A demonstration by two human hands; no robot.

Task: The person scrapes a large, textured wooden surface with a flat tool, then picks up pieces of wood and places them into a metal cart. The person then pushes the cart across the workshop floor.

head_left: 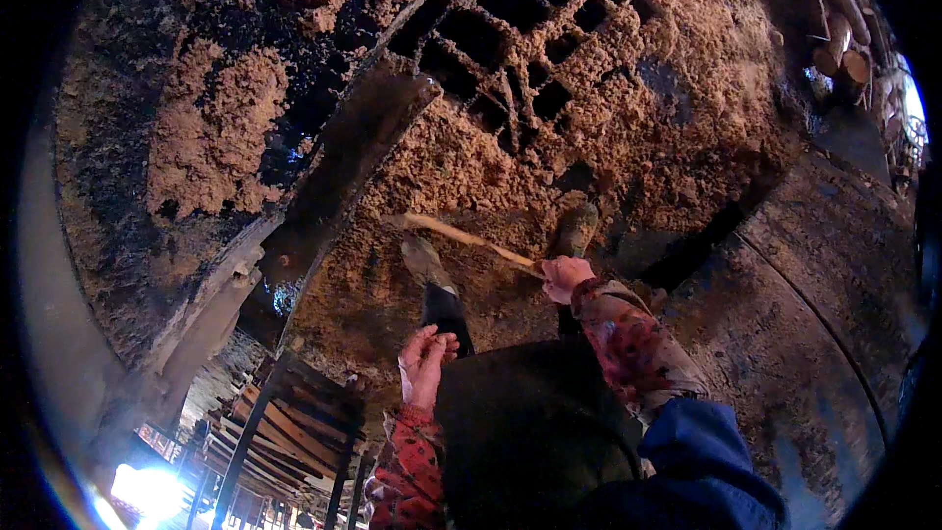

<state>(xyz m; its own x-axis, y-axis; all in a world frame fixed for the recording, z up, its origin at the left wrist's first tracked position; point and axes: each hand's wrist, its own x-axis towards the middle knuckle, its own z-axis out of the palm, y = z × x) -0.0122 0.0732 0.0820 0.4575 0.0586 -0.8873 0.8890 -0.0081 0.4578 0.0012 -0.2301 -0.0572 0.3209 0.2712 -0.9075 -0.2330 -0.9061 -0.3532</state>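
My right hand [566,279] is closed around one end of a pale wooden stick [469,238]. The stick slants away to the left, low over the ground in front of my shoes. Its far end is dark and blends into the brown ground, so I cannot tell whether a tool head sits there. Nothing shows in my left hand [425,363], which is raised beside my leg with its fingers loosely bent and apart. Crumbly reddish-brown material [471,162], like damp sawdust, covers the ground beyond the stick.
A dark grate [496,15] with square holes lies ahead, partly covered by the crumbs. A metal plate [358,137] stands along the left. Cut logs [856,66] are piled far right, timber pieces [294,427] lower left. My shoes [424,261] stand on the littered ground.
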